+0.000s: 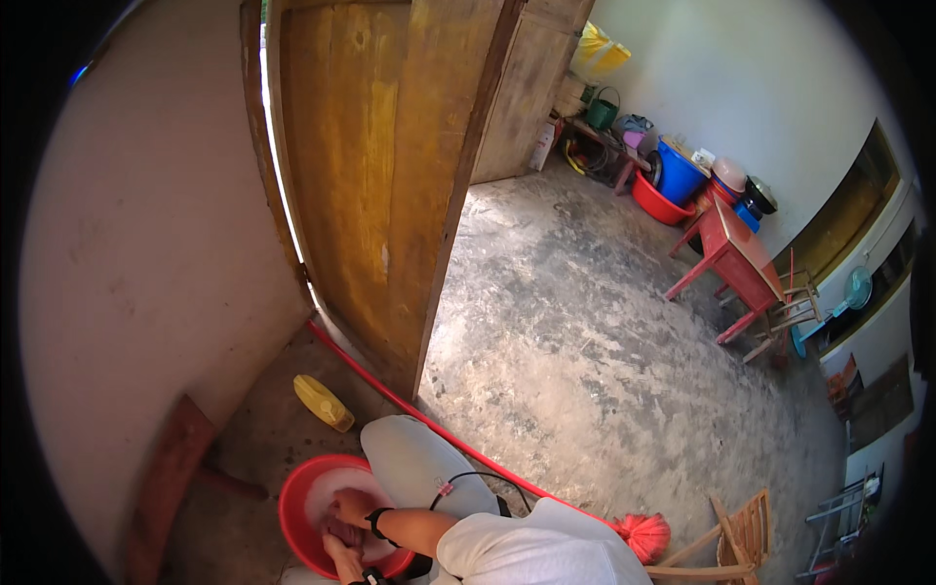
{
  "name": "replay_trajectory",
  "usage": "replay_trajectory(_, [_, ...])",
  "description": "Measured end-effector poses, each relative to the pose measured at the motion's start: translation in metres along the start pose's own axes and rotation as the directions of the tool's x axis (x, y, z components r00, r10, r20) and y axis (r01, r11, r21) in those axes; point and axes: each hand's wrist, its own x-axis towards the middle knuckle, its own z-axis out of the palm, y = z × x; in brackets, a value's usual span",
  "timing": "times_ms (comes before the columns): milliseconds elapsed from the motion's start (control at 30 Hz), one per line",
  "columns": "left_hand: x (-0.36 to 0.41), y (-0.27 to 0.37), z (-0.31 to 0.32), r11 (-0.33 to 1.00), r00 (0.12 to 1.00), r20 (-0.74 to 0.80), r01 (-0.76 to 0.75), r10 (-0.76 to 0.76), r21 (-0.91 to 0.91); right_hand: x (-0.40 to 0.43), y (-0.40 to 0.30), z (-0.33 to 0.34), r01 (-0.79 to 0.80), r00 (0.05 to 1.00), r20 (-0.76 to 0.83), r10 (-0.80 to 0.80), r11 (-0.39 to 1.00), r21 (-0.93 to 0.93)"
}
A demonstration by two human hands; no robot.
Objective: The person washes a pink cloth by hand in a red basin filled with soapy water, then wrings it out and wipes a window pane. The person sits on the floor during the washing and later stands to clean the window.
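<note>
A red plastic basin [292,504] with whitish, sudsy water [329,484] stands on the floor at the lower left. Both of my hands are inside it, close together. My right hand [354,507], with a black band at the wrist, reaches in from the right over a dark, purplish wet cloth [344,531]. My left hand [340,550], also with a dark band at its wrist, is at the near side of the same cloth and holds it from below. Fingers are partly hidden by the cloth and suds. A yellow plastic bottle [322,402] lies beyond the basin.
A red hose or pole [468,447] runs along the floor past my knee to a red fibre bundle [643,537]. Left of the basin is a reddish wooden piece [172,475]. A wooden door [351,161] stands ahead; a red table [746,248] and a wooden chair [746,537] are at right.
</note>
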Motion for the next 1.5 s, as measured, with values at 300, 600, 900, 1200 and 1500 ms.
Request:
replay_trajectory(300, [-0.023, -0.001, -0.013, 0.988, 0.983, 0.171, -0.087, 0.064, 0.131, 0.004, 0.013, -0.009, -0.252, 0.895, 0.338, 0.291, 0.955, -0.157])
replay_trajectory(600, [-0.012, 0.003, -0.003, 0.981, 0.999, 0.034, -0.034, 0.028, 0.190, -0.002, -0.006, 0.019, 0.274, 0.881, 0.397, -0.256, 0.962, 0.011])
replay_trajectory(900, [-0.009, 0.006, -0.009, 0.988, 0.999, 0.018, -0.039, 0.037, 0.147, -0.031, -0.099, -0.030, 0.400, 0.850, 0.371, -0.374, 0.917, 0.008])
replay_trajectory(1200, [-0.005, 0.000, -0.028, 0.991, 0.966, 0.233, -0.125, 0.110, 0.050, -0.014, -0.048, 0.009, 0.485, 0.859, 0.239, -0.452, 0.868, -0.102])
replay_trajectory(1500, [0.001, -0.017, -0.001, 0.973, 0.977, -0.041, -0.205, 0.210, 0.110, 0.015, 0.010, 0.010, -0.267, 0.957, 0.090, 0.277, 0.957, -0.114])
